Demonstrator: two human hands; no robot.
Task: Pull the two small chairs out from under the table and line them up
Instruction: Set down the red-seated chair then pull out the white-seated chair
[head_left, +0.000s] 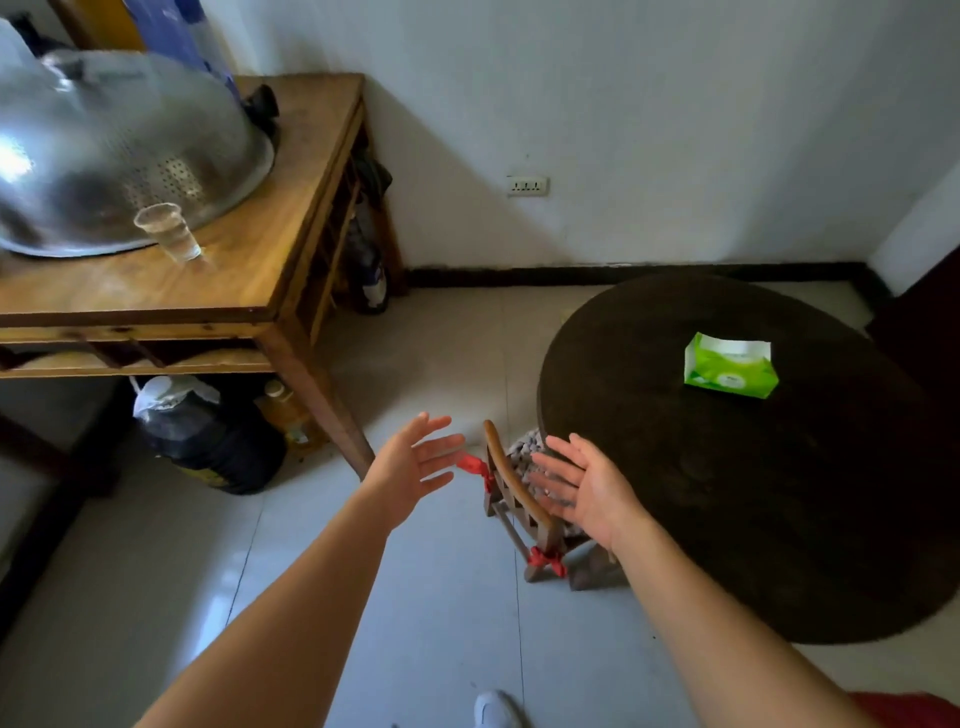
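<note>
One small wooden chair (511, 483) stands at the left edge of the round dark table (753, 493), its seat mostly tucked under the top. Red cloth ties are knotted on its curved backrest and on a lower rail. A grey knitted cushion lies on the seat. My left hand (413, 462) hovers open just left of the backrest, fingers spread, not touching it. On the other side, my right hand (587, 486) is held open above the seat, palm facing left. A second chair is not visible.
A green tissue pack (730, 366) lies on the round table. At the left stands a tall wooden table (249, 280) with a metal colander dome (114, 150) and a plastic cup (169, 231); jugs (208, 436) sit beneath it. White tiled floor lies between.
</note>
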